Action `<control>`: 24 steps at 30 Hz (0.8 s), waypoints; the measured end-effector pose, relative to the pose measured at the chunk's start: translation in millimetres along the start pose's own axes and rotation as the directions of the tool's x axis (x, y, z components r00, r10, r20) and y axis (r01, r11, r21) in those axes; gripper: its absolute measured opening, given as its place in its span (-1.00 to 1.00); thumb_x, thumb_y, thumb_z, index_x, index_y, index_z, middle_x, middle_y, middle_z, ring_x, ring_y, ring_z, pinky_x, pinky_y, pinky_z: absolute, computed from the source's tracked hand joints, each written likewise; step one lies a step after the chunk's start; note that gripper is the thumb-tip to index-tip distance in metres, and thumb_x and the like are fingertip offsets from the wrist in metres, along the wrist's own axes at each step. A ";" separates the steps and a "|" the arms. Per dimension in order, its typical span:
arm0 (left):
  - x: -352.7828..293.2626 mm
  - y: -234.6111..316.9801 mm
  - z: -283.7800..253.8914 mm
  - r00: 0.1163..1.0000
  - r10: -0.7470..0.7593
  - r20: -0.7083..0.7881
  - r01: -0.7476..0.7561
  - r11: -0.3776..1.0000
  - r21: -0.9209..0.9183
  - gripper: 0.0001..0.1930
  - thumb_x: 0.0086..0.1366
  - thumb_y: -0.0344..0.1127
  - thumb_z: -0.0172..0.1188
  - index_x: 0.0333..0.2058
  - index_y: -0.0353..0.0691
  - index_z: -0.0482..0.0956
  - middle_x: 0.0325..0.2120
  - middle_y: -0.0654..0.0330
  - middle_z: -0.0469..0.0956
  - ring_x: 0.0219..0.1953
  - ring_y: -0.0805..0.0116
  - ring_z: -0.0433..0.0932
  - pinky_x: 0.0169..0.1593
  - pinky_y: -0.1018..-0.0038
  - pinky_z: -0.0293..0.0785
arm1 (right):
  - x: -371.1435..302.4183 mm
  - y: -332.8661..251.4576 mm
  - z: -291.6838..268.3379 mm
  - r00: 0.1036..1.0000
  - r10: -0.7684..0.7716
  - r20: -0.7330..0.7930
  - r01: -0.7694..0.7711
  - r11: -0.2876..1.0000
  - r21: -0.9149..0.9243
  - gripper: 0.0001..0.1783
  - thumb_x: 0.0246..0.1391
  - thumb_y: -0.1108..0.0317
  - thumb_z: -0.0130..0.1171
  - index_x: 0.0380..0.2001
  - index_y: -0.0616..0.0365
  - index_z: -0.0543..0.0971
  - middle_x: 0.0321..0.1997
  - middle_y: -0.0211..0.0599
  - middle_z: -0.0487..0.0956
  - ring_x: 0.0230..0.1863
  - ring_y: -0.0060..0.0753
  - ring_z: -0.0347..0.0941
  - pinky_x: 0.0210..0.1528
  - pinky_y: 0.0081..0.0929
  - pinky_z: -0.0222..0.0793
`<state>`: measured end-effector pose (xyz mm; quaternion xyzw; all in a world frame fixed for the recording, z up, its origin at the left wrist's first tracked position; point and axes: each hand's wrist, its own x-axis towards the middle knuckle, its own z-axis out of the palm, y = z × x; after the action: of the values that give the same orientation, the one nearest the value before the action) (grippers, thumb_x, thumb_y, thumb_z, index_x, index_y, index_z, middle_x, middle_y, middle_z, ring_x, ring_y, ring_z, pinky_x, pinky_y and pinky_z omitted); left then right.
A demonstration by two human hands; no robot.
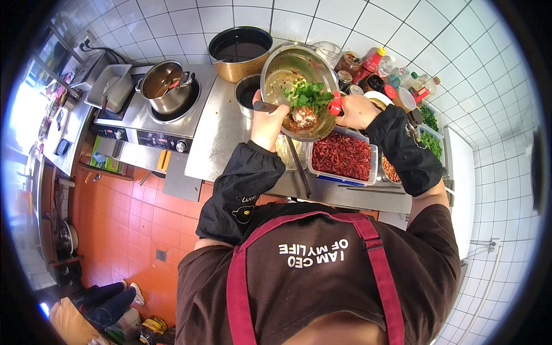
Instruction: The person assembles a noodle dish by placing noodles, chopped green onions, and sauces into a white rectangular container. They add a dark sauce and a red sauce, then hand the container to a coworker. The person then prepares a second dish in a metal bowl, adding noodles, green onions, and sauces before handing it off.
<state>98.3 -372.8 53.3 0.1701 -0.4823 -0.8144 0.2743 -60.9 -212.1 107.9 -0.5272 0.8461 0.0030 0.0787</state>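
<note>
A wide metal bowl (276,63) is tilted up toward me above the counter. In it lie green herb leaves (309,95), pale chopped bits and a reddish-brown seasoning with a whitish powder heap (303,117). My left hand (268,125) is closed at the bowl's left rim. A dark brown handle (264,107) sticks out past its fingers; what it belongs to is hidden. Over the bowl's right side, my right hand (356,112) grips a red-capped bottle (334,103), its body mostly covered by the fingers. Dark chopsticks (298,167) slant down below the bowl.
Chopped red chillies fill a clear tub (341,156) beneath my right forearm. Sauce bottles and jars (371,64) crowd the wall. A large pot (240,43) of dark liquid stands behind a smaller dark-filled pot (247,89). A steel pot (167,86) sits on the left hob.
</note>
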 end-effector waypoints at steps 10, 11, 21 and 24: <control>0.6 -1.5 -0.7 1.000 -0.008 0.004 0.008 1.000 0.005 -0.40 -0.01 -0.56 0.06 0.05 -0.41 0.07 -0.20 0.12 0.39 -0.18 0.40 0.39 -0.07 0.55 0.31 | 0.1 0.9 0.0 1.000 -0.023 0.001 0.023 1.000 0.005 -0.67 -0.28 0.16 0.15 -0.57 0.27 0.53 -0.59 0.05 0.49 -0.48 0.08 0.45 -0.36 -0.14 0.39; 0.9 -1.8 -0.7 1.000 -0.007 0.009 0.007 1.000 0.010 -0.39 -0.01 -0.55 0.06 0.05 -0.41 0.07 -0.20 0.12 0.39 -0.18 0.40 0.39 -0.07 0.55 0.31 | 0.3 2.4 1.1 1.000 -0.021 0.006 0.021 1.000 -0.005 -0.67 -0.28 0.16 0.15 -0.58 0.27 0.53 -0.59 0.05 0.49 -0.48 0.08 0.46 -0.36 -0.14 0.39; -0.5 -0.7 2.1 1.000 -0.022 -0.013 0.022 1.000 -0.004 -0.38 -0.02 -0.57 0.05 0.06 -0.41 0.04 -0.21 0.12 0.39 -0.19 0.40 0.39 -0.09 0.55 0.33 | -0.8 2.4 0.6 0.999 -0.010 0.033 0.011 1.000 -0.029 -0.66 -0.22 0.12 0.15 -0.53 0.22 0.50 -0.59 0.03 0.49 -0.48 0.09 0.44 -0.38 -0.12 0.36; -0.1 -1.1 1.7 1.000 -0.012 0.008 0.012 1.000 0.001 -0.39 -0.03 -0.57 0.05 0.05 -0.40 0.05 -0.21 0.12 0.38 -0.19 0.40 0.39 -0.09 0.55 0.33 | -0.3 6.8 3.4 0.999 -0.017 0.042 0.018 0.999 -0.030 -0.66 -0.20 0.11 0.16 -0.49 0.19 0.49 -0.60 0.02 0.49 -0.49 0.10 0.43 -0.39 -0.10 0.34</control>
<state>97.1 -371.2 53.2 0.1698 -0.4828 -0.8165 0.2674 -66.4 -208.5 104.0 -0.5356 0.8394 0.0263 0.0885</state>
